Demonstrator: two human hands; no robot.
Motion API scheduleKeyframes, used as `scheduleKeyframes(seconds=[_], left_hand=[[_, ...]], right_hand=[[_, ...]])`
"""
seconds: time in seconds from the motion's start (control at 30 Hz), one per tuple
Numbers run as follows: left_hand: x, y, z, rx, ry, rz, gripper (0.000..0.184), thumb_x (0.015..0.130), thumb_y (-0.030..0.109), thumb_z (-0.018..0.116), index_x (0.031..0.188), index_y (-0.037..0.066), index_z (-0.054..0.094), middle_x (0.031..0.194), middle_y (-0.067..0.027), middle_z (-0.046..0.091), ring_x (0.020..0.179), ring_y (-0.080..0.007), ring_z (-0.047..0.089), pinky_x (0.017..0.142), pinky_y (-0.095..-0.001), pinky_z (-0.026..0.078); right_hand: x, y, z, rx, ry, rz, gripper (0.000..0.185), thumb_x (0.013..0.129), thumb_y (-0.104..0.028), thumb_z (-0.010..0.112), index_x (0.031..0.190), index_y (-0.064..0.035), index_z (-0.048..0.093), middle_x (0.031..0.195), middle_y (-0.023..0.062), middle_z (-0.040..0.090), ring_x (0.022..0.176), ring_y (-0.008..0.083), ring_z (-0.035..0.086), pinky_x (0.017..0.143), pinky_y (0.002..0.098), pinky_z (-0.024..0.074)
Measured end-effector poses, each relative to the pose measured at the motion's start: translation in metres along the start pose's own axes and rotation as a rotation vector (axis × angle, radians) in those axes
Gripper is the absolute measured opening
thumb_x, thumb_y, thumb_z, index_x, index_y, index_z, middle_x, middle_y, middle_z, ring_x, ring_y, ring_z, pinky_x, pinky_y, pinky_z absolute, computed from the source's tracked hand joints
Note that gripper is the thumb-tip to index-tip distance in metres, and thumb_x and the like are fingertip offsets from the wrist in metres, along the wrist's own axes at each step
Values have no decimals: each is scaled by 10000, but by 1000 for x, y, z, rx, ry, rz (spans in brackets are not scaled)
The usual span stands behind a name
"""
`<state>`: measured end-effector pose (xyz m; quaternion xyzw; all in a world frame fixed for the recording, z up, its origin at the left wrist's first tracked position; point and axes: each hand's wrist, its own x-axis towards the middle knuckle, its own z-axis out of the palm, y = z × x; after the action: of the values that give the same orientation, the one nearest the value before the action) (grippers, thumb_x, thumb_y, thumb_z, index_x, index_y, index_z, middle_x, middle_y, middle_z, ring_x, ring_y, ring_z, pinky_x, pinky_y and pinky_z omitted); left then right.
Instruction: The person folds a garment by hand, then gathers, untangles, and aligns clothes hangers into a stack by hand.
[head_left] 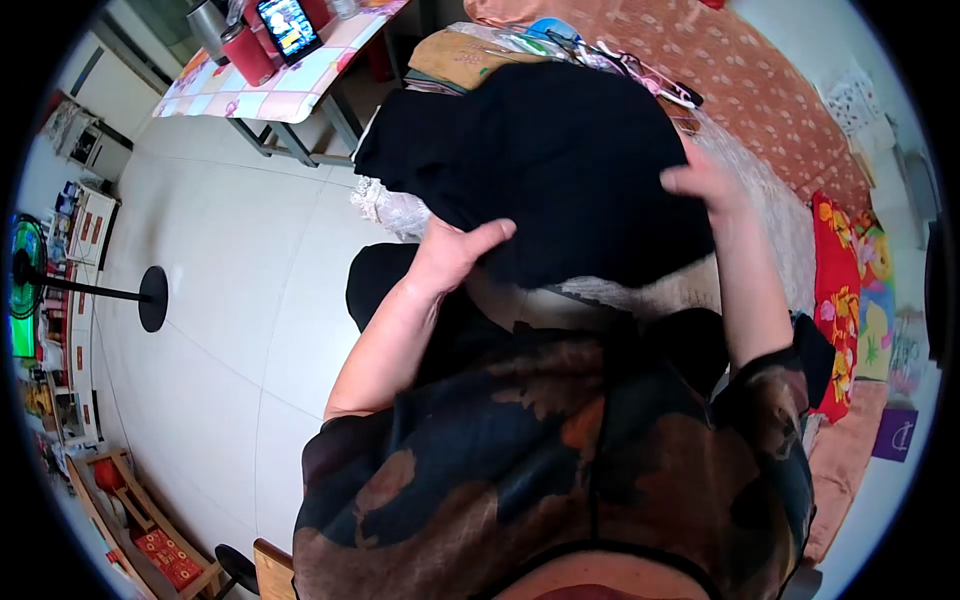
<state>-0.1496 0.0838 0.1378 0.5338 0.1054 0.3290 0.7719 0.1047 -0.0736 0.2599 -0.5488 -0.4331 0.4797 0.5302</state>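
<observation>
A large piece of black clothing (pixel 590 170) is spread out in front of me above my lap; which kind of garment it is, I cannot tell. My left hand (pixel 448 252) grips its near left edge, thumb on top and fingers hidden beneath the fabric. At the right edge, my right hand (pixel 710 182) holds the cloth the same way, its thumb lying over the black fabric and its fingers mostly out of sight. White lace fabric (pixel 385 205) shows below the garment on the left.
Beyond the garment lie a mustard-coloured cloth (pixel 455 60) and several hangers (pixel 650 80) on an orange patterned cover (pixel 740 100). At the upper left, a table (pixel 300 100) bears a red flask (pixel 248 55) and a lit phone (pixel 290 28). A stand base (pixel 153 298) is on the floor.
</observation>
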Motion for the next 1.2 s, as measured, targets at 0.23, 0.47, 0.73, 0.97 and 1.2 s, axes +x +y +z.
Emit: scheduleKeyframes(seconds=[0.23,0.47,0.73,0.97,1.2], left_hand=[[40,-71,-56,-109,435,38,631,764,13,707,1306,-86,400,1278,-154,516,1159,-244,508,1005,-322,394],[35,-79,-81,-257,422,-266,685,815,263,732,1368,71,378,1300,-104,508,1141,-276,528,886,-463,479],[26,-82,-56,-429,458,-313,685,842,375,686,1367,51,388,1329,-99,500,1195,-240,497,962,-422,399],[42,-85,-40,-738,200,-545,391,940,258,560,1206,-22,501,1121,-149,626,977,-267,644,781,-372,552],[31,-84,-43,-124,44,-914,459,960,396,497,1039,-53,552,896,-192,668,717,-264,685,549,-303,572]], right_hand=[[171,110,-29,287,175,210,468,867,-387,650,1204,-76,555,1190,83,607,1022,173,612,858,321,525],[166,181,16,-65,538,392,619,823,-438,683,1200,-10,443,890,84,528,666,152,555,549,307,513],[127,183,44,204,490,524,475,878,-451,609,1049,-25,486,819,77,560,650,181,593,550,310,522],[100,190,54,268,240,697,675,902,-626,413,1169,-11,494,1022,141,602,899,269,610,792,419,498],[94,193,52,710,113,600,660,929,-576,406,1271,-18,490,1231,178,572,1135,295,559,965,495,427]])
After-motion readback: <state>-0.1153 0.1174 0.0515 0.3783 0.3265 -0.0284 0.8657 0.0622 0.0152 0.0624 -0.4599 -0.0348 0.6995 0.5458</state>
